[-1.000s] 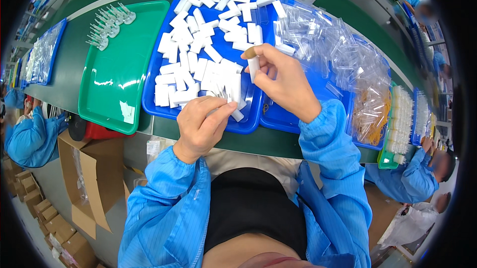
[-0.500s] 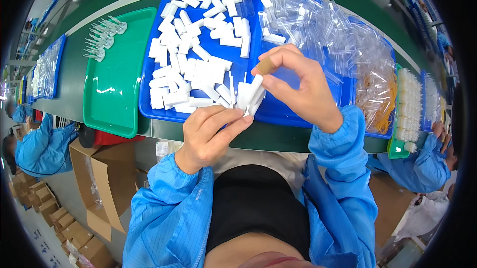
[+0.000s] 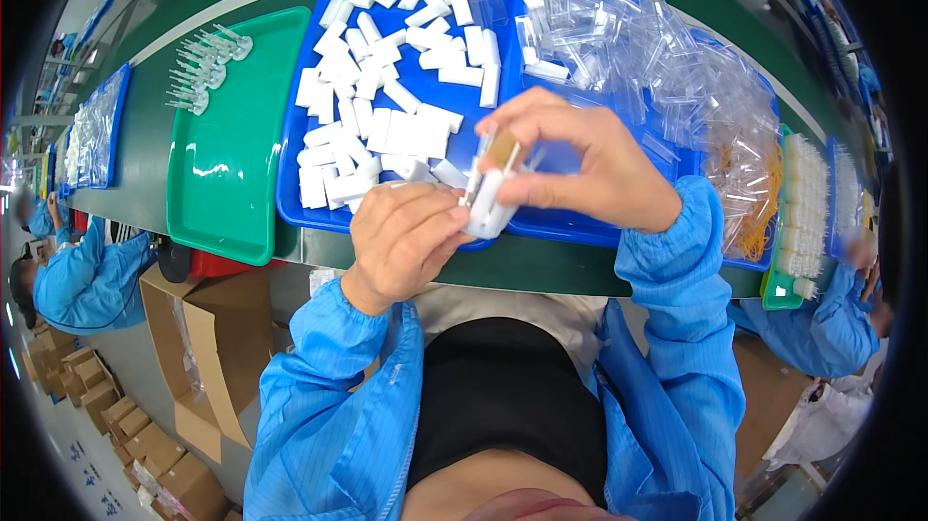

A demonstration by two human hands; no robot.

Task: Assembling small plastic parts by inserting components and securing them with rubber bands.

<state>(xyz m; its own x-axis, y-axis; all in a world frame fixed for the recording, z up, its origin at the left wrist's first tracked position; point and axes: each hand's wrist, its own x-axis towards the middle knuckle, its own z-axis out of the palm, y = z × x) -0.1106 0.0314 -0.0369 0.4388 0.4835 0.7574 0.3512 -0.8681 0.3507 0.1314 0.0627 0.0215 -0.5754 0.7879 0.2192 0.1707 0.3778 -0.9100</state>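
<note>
In the head view, the left hand (image 3: 401, 239) pinches a white assembly (image 3: 486, 219) between thumb and fingertips, at the blue tray's (image 3: 435, 94) near rim. The right hand (image 3: 604, 171) curls around its upper part; blur hides whether those fingers press it. White blocks (image 3: 406, 137) crowd beyond the left fingertips; the green tray's (image 3: 227, 183) broad floor stretches well left of them.

1 L hand (image 3: 401, 241), 1 R hand (image 3: 594, 163) in play! 2 green trays (image 3: 227, 163), approx. 5 blue trays (image 3: 456, 100), 1 big open ctn. (image 3: 215, 352). White blocks (image 3: 411, 134), dozens, too jumbled to tally!
</note>
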